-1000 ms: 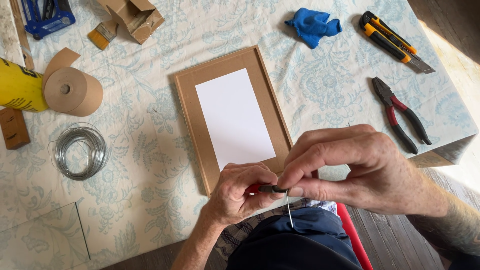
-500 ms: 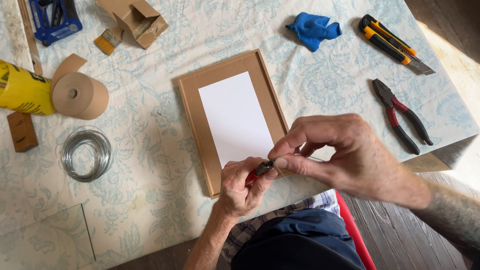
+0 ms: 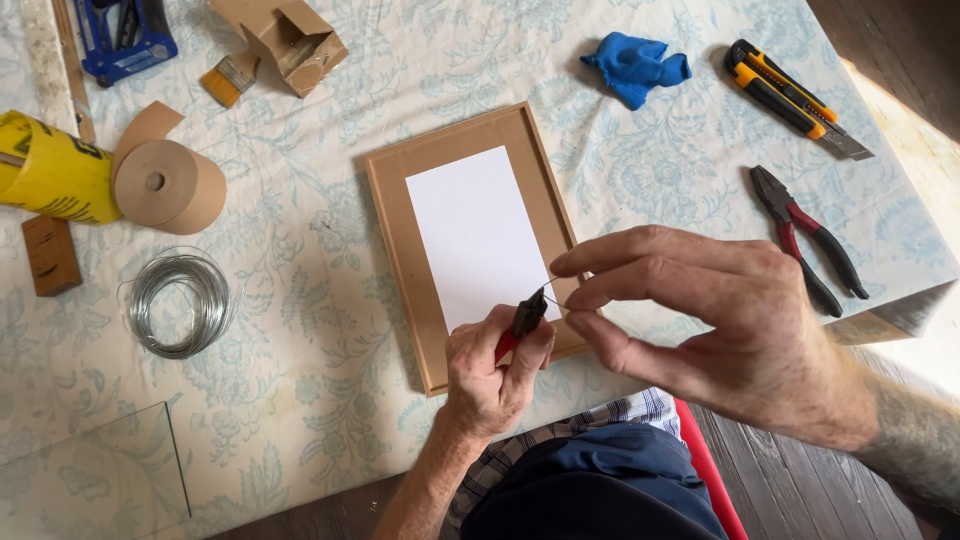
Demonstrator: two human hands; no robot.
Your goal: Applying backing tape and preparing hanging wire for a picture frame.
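Left hand (image 3: 490,370) grips small pliers (image 3: 522,320), right hand (image 3: 720,330) pinches thin wire (image 3: 553,299) over one frame (image 3: 470,240); one wire coil (image 3: 180,303), one tape roll (image 3: 168,186) beside.

Your tabletop (image 3: 330,300), under a pale floral cloth, carries a brown frame (image 3: 400,250) at centre. To its left lie a wire coil (image 3: 180,303), tape roll (image 3: 170,186), wooden block (image 3: 51,255) and glass pane (image 3: 95,475); to its right, pliers (image 3: 808,238), a utility knife (image 3: 795,98) and blue glove (image 3: 634,66).
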